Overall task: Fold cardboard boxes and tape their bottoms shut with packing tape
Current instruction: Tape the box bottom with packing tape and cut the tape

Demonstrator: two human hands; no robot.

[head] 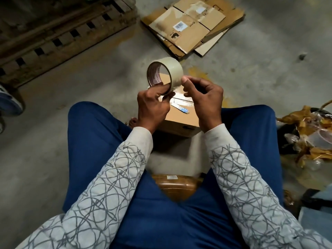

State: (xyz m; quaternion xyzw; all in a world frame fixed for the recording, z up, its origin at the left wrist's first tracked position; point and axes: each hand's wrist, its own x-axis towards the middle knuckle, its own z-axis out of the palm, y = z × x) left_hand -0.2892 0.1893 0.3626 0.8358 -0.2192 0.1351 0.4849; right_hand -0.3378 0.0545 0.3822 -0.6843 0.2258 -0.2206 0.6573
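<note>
A roll of clear packing tape is held up in front of me over a small folded cardboard box that stands on the floor between my knees. My left hand grips the roll's lower rim, fingers through the core. My right hand has its fingers curled, and its thumb tip touches the roll's outer face on the right. Clear tape shines on the box top, and a small blue-and-white cutter lies there too. A stack of flattened cardboard boxes lies on the floor beyond.
A wooden pallet lies at the upper left. A heap of crumpled brown paper and plastic scrap fills the right side. I sit on a tape-wrapped brown seat. Bare concrete floor surrounds the box.
</note>
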